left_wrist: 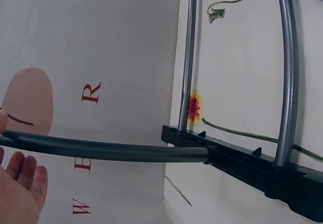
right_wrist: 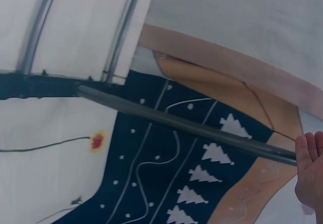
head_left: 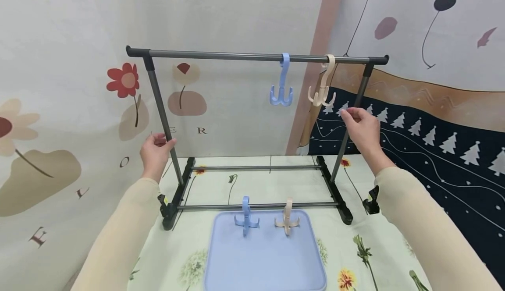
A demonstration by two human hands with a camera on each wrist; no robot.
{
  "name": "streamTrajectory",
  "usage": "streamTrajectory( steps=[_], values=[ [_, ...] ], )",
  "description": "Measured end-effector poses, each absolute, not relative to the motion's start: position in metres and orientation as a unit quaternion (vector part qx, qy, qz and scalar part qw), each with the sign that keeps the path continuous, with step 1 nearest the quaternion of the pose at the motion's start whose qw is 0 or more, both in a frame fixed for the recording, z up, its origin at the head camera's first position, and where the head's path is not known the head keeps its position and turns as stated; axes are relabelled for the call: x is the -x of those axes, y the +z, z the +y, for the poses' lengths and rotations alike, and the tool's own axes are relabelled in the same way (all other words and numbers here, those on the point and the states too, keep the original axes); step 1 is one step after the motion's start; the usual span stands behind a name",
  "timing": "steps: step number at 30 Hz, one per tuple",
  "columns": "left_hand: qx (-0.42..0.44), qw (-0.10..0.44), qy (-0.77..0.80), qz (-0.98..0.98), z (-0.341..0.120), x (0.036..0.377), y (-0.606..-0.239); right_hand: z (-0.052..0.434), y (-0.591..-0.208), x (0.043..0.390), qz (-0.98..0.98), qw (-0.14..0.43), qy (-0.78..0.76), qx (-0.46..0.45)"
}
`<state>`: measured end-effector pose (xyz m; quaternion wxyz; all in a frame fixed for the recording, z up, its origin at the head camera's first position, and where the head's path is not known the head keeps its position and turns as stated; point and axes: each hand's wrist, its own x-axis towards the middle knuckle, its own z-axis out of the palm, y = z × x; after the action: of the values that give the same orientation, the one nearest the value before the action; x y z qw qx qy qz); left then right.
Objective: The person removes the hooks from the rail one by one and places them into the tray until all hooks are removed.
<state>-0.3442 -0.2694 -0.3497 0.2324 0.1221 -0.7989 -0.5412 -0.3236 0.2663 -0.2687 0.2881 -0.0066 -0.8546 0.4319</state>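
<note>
A dark metal rack [head_left: 221, 56] with black feet stands on the table. My left hand [head_left: 154, 154] holds its left post [left_wrist: 126, 151] low down, thumb on one side and fingers on the other. At the right post [right_wrist: 202, 130], my right hand [head_left: 364, 132] grips higher up, with fingers covering part of it. From the top bar hang a blue four-prong hook [head_left: 282, 85] and, to its right, a beige one [head_left: 324, 85], near my right fingertips but apart from them. A second blue hook [head_left: 246, 218] and beige hook [head_left: 287, 218] are at the tray's far edge.
A light blue tray [head_left: 264, 260] lies in front of the rack. The table wears a flower-printed cloth [head_left: 177, 247]. Behind hang patterned curtains [head_left: 236, 19], with dark tree-print fabric [head_left: 434, 172] at right. The rack's two lower bars [head_left: 256, 205] run across near the table.
</note>
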Motion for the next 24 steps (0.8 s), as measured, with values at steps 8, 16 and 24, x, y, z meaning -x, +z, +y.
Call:
streamTrajectory(
  steps=[8, 16, 24],
  values=[
    [-0.120, 0.238, -0.537, -0.801, -0.271, 0.350, -0.357, 0.243, -0.240, 0.331, -0.846, 0.309, 0.434, -0.001],
    [-0.128, 0.249, -0.533, -0.798, -0.269, 0.351, -0.359, 0.218, -0.209, 0.337, -0.836, 0.323, 0.443, -0.007],
    [-0.122, 0.246, -0.539, -0.796, -0.266, 0.355, -0.358, 0.206, -0.195, 0.343, -0.828, 0.335, 0.450, 0.019]
  ],
)
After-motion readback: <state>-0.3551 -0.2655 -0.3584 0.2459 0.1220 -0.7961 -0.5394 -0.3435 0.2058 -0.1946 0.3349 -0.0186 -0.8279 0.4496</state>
